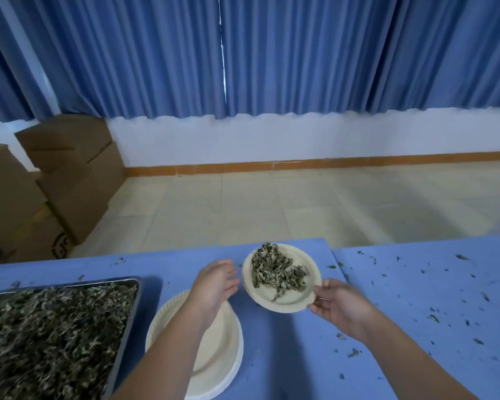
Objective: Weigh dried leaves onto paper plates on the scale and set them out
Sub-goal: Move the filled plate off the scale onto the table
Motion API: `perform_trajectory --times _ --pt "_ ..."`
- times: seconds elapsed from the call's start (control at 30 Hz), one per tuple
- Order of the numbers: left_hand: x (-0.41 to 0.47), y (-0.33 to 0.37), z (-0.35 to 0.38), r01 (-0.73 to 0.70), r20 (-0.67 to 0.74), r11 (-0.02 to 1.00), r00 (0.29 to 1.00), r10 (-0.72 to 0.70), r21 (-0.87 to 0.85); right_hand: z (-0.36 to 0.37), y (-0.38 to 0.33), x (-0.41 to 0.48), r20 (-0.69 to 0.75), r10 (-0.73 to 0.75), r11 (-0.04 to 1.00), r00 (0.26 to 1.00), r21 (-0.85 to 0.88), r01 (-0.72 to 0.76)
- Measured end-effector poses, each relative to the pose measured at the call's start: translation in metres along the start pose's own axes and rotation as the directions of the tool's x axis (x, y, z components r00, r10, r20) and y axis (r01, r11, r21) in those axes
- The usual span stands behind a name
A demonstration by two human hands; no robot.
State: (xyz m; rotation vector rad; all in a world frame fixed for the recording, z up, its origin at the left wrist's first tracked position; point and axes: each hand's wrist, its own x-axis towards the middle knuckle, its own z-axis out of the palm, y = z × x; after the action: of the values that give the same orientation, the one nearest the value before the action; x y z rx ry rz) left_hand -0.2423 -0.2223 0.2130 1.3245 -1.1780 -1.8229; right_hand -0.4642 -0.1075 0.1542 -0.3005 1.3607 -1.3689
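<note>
Blue table point(286, 356), strewn with leaf scraps. Metal tray point(129, 321) of dried leaves at left. Empty plate point(217, 350) beside it, under the left forearm. Right hand point(339, 306) pinches the rim of the leaf-filled plate point(289, 298); left hand point(215, 281) spread open, just beside that plate.

Open blue table point(416, 298) to the right; metal tray point(127, 327) and plate stack point(228, 356) crowding the left.

- The right hand point(341, 307) pinches the rim of a paper plate point(295, 301) carrying dried leaves point(277, 272).
- The left hand point(214, 284) hovers open beside it, above an empty plate point(214, 350).
</note>
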Motion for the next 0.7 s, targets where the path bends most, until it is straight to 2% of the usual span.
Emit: perform_trajectory --times 0.1,0.2,0.4,0.53,0.7 --pt "0.033 0.004 0.000 -0.056 -0.069 0.996 0.996 0.061 0.071 0.000 0.003 0.041 -0.067 0.001 0.999 0.998 0.045 0.003" --pt "0.060 0.007 -0.001 -0.072 -0.134 0.995 0.988 0.080 0.069 0.005 0.010 0.080 -0.152 -0.003 0.994 0.988 0.108 0.020" --pt "0.089 0.001 0.011 -0.052 -0.110 0.998 0.992 0.054 0.022 0.012 0.037 0.139 -0.280 0.020 0.969 0.960 0.243 0.051" --pt "0.093 0.001 0.015 -0.050 -0.081 0.999 0.995 0.051 0.022 0.012 0.051 0.156 -0.290 0.084 0.941 0.953 0.337 0.020" --pt "0.078 0.006 0.000 -0.154 -0.073 0.983 0.984 0.162 0.099 0.014 0.059 0.162 -0.298 0.086 0.928 0.951 0.372 0.032"
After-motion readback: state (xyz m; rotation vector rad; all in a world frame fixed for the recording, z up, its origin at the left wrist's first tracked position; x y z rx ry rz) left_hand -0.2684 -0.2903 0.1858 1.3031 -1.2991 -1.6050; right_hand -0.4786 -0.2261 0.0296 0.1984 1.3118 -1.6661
